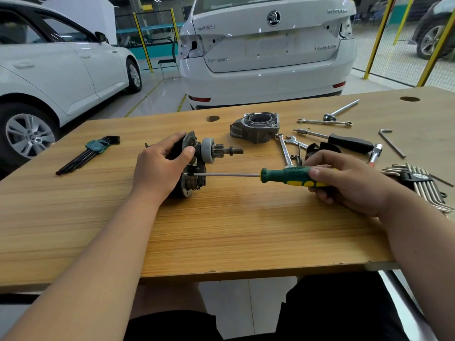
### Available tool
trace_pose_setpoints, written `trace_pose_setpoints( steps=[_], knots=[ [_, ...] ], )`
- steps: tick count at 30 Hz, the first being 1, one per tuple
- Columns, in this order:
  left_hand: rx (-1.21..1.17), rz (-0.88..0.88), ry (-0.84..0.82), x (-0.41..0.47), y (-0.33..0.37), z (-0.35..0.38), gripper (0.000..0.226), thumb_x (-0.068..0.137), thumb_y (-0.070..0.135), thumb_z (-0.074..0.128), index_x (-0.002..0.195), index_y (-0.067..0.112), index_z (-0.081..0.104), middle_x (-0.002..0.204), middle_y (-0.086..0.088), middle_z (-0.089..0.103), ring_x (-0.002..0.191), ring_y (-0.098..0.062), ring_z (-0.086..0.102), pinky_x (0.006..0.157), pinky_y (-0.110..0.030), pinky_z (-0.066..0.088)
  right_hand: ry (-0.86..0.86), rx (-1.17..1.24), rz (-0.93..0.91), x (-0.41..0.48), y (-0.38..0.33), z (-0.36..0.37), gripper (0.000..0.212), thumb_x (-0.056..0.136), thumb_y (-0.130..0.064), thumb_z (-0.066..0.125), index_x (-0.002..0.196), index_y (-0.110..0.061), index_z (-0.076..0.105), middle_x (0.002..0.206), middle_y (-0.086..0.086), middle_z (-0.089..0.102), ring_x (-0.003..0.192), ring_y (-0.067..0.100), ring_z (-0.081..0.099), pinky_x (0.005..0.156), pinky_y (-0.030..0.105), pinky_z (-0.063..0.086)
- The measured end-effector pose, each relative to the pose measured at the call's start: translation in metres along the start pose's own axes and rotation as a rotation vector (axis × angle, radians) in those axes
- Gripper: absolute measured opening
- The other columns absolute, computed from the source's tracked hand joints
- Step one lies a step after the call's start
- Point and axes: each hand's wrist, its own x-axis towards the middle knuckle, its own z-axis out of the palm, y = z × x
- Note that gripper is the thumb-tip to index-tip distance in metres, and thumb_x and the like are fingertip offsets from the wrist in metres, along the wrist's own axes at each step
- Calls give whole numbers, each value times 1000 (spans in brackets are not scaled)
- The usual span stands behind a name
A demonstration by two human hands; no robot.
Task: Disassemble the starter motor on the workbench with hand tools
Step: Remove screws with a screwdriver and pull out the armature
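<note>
- Head view, centre: the starter motor [209,151] is seen lying on its side on the wooden workbench [221,230], left of mid-bench, w/ the pinion shaft pointed to the right.
- L. hand [160,166]: curled over the motor body from the near-left side, thumb laid on the front plate; the motor is gripped.
- R. hand [349,183]: fingers are wrapped round the green/yellow handle of a screwdriver [283,176]. The shaft is held approx. level and the tip is set against the lower part of the motor's front end.
- Behind the motor, apart from it: a grey cast nose housing [257,126] is set open side up.
- Far left of bench: a black hex key set [91,151] in a green holder is laid flat.
- Right of bench: a black-handled driver [344,141], a combination wrench [325,122], a single hex key [391,142] and a silver hex key set [418,183] are spread out, the last just beside the R. wrist.
- Background: a white car [268,50] is parked rear-on beyond the bench.
</note>
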Motion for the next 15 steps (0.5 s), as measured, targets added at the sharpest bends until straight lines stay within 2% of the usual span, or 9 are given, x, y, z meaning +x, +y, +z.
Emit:
trace_pose_setpoints(
  steps=[3, 7, 9, 13, 15],
  knots=[
    [-10, -9, -25, 2, 0, 0, 40, 87, 37, 66, 127, 35, 63, 121, 17, 64, 112, 1, 56, 82, -7, 38, -6, -97, -30, -5, 3, -3, 35, 68, -54, 70, 99, -40, 66, 72, -2, 65, 62, 16, 58, 64, 34, 49],
    [-10, -22, -42, 4, 0, -1, 40, 88, 36, 66, 127, 34, 63, 124, 13, 64, 113, -2, 56, 85, -12, 40, -54, -188, -71, -9, 1, -2, 31, 77, -49, 64, 109, -48, 63, 63, -8, 61, 58, 6, 54, 65, 27, 44],
    [-5, -37, -54, 6, 0, -1, 40, 87, 37, 66, 128, 34, 62, 125, 13, 64, 113, -1, 54, 83, -10, 38, -75, -215, -79, -11, 0, -1, 32, 82, -53, 66, 114, -53, 63, 63, -13, 62, 59, 3, 55, 68, 27, 44],
    [-7, -50, -73, 9, -2, -1, 41, 86, 38, 67, 127, 35, 63, 124, 17, 63, 112, 1, 54, 82, -9, 36, -98, -223, -75, -14, -4, 0, 44, 71, -53, 60, 115, -56, 62, 66, -11, 63, 62, 4, 57, 73, 31, 44],
    [-8, -52, -75, 9, -3, -1, 40, 86, 38, 67, 127, 34, 63, 123, 17, 63, 112, 1, 54, 84, -10, 37, -110, -242, -82, -14, -5, 1, 41, 72, -52, 60, 113, -57, 63, 68, -18, 64, 65, -2, 57, 73, 30, 41]
  ],
)
